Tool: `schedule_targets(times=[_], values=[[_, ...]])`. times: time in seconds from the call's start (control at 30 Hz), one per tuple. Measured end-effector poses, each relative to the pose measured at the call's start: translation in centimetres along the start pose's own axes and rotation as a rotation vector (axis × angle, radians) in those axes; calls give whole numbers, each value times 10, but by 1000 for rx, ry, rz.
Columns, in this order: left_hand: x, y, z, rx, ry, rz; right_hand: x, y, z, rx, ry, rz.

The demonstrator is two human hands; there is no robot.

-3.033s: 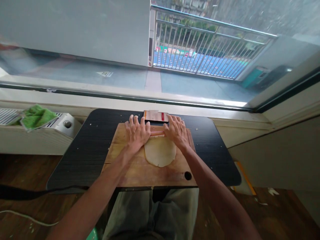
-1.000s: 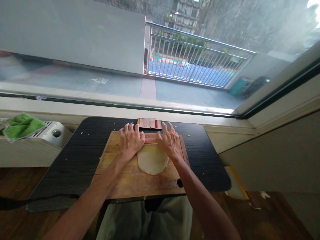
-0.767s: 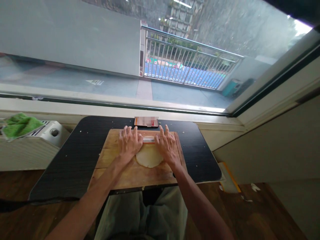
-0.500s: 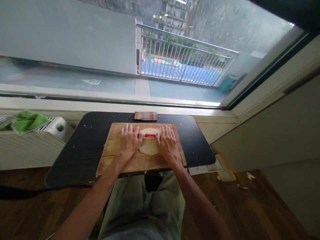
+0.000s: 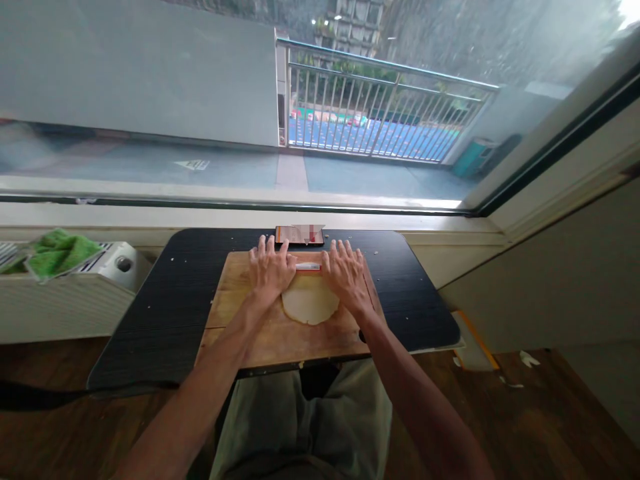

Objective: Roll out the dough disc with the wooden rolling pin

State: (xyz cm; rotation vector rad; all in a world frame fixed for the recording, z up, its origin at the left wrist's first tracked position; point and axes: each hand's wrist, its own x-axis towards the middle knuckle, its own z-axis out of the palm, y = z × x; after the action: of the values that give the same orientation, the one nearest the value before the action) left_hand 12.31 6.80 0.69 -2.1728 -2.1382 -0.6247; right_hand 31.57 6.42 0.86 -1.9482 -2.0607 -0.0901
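Observation:
A flattened round of pale dough point(image 5: 310, 301) lies on a wooden cutting board point(image 5: 280, 348). Across the dough's far edge is a white rolling pin point(image 5: 307, 267) with a red-marked label; its ends are hidden under my hands. My left hand point(image 5: 271, 270) lies over the pin's left part, fingers stretched forward and apart, thumb towards the middle. Over the right part rests my right hand point(image 5: 345, 273), its fingers also extended and spread. Both palms press down on the pin rather than wrapping round it.
The board sits on a black table point(image 5: 150, 313) scattered with small crumbs. Behind it, a phone-like flat object point(image 5: 300, 235) lies near the windowsill point(image 5: 350, 220). A green cloth point(image 5: 63, 250) rests on a white unit point(image 5: 120, 263) at left. An orange-edged item point(image 5: 475, 343) is on the floor.
Both hands have rolled the pin away from me to the dough's far edge. Its label has turned, and more of the dough's near surface shows. The view has shifted slightly.

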Motion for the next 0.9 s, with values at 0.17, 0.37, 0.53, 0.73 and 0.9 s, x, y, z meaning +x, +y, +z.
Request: schedule_targets(times=[0.17,0.37,0.53,0.73,0.9], values=[[29,-1,3,5,-21,20,35,1,6,7,-24,48],[39,-3,3,-9,-34,17,43,1,7,31,-21,64],[28,-4,3,18,-53,38,26,-2,3,32,-49,66],[-4,-10,-1,8,-86,141,-14,-5,-6,3,-32,-33],[-32,-14,-9,1,-103,181,-46,-9,-12,76,-9,-37]])
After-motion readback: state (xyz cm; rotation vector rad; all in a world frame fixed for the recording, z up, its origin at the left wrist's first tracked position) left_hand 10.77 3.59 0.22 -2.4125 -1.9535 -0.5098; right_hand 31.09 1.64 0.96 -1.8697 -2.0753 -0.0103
